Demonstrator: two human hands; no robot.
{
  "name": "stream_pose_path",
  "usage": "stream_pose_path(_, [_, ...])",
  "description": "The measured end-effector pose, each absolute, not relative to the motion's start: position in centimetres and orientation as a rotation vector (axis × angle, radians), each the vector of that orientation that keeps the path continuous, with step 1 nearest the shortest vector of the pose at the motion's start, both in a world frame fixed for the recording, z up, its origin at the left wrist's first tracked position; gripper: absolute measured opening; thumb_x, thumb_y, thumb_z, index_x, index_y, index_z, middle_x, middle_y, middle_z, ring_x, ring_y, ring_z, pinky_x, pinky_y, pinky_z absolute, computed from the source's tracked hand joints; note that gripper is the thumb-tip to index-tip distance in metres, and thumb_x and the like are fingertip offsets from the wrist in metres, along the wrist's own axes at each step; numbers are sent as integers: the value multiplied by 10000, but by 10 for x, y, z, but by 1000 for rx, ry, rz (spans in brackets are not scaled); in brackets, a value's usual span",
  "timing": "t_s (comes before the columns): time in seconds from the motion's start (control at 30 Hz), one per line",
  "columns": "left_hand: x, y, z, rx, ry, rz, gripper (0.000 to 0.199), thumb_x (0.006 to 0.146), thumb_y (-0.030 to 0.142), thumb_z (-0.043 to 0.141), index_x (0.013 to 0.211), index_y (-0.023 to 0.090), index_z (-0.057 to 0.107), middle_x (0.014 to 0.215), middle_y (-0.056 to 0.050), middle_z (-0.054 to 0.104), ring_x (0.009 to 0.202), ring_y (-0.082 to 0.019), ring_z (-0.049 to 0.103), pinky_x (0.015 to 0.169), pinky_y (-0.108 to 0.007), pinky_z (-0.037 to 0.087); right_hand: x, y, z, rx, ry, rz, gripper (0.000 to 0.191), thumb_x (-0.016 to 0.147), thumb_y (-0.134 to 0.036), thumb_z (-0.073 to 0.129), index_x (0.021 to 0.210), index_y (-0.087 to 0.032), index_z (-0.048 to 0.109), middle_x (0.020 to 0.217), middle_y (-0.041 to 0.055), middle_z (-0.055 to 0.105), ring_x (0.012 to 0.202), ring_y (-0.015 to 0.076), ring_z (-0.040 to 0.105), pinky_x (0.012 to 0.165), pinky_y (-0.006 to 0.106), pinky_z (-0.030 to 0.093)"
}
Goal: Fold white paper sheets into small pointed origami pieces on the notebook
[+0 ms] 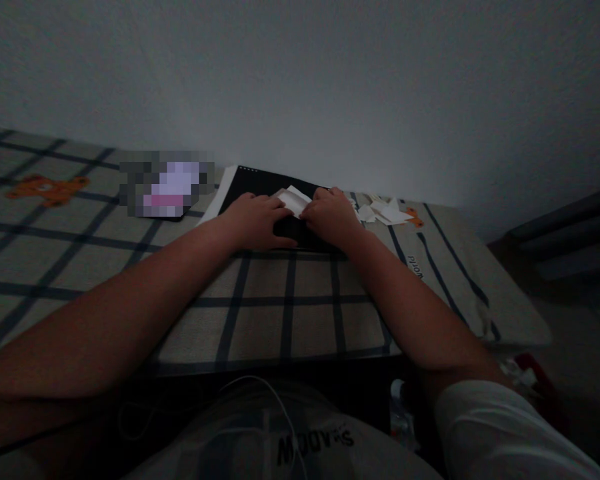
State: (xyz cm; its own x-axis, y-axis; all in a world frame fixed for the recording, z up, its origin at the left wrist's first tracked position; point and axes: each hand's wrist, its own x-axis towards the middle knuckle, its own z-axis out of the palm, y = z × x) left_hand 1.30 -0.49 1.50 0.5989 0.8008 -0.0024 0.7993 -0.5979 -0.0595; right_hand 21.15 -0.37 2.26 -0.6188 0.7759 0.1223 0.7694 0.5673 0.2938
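Observation:
A small white folded paper [294, 200] lies over a black flat board or notebook [260, 179] on the checked tablecloth. My left hand [259, 220] rests at the paper's left side, its fingertips on the edge and its thumb spread apart over the black surface. At the right side my right hand [331, 215] has its fingers bent together on the paper's edge, pinching it. Several folded white paper pieces [387, 211] sit just right of my right hand. White sheets [220, 197] show under the left edge of the black board.
A phone-like object with a blurred screen [173, 187] lies left of the board. The checked tablecloth [290, 320] ends at the front edge, above a plastic bottle [403, 413]. A wall [300, 87] stands behind. A thin cable [275, 393] hangs near my body.

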Motion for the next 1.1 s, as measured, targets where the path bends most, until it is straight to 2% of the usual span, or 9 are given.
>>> stream_pose_path(0.27, [14,-6,15,-2753,-1374,37,798,834,784,414,1452,284,486,1482,-102,488,1280,-346,482,1043,-458,317,211,-1,21,1376,2748,525,287,942,-171,486,1024,-168,761,973,132,729,1024,286,487,812,399,263])
stream_pose_path(0.37, [13,-5,14,-2751,-1350,21,817,830,790,410,1460,275,479,1461,-111,505,1276,-349,487,1036,-456,325,213,-1,21,1402,2762,535,306,964,-197,473,1092,-197,750,998,143,721,1015,288,495,800,399,263])
stream_pose_path(0.53, [13,-3,13,-2757,-1359,2,828,826,792,417,1486,293,443,1433,-105,538,1288,-337,484,1043,-455,324,215,-1,20,1364,2814,583,347,996,-245,424,1195,-272,706,1042,107,722,1018,286,482,816,413,261])
stream_pose_path(0.7, [12,-3,13,-2766,-1370,0,842,819,794,430,1494,290,436,1456,-99,523,1298,-336,479,1047,-452,329,214,0,17,1365,2798,635,355,990,-235,410,1124,-219,738,1013,126,728,1032,295,456,825,428,253])
stream_pose_path(0.93, [12,-3,13,-2762,-1367,15,821,823,788,427,1462,274,484,1471,-105,510,1317,-340,456,1066,-459,307,212,0,16,1261,2814,668,303,965,-236,468,1043,-226,761,1023,110,713,1055,293,436,832,425,242])
stream_pose_path(1.1, [13,-4,14,-2755,-1414,38,820,816,794,438,1477,308,462,1496,-89,487,1330,-348,437,1076,-464,292,213,1,15,1260,2793,669,308,964,-244,465,1030,-214,764,1056,119,704,1056,295,439,828,423,243])
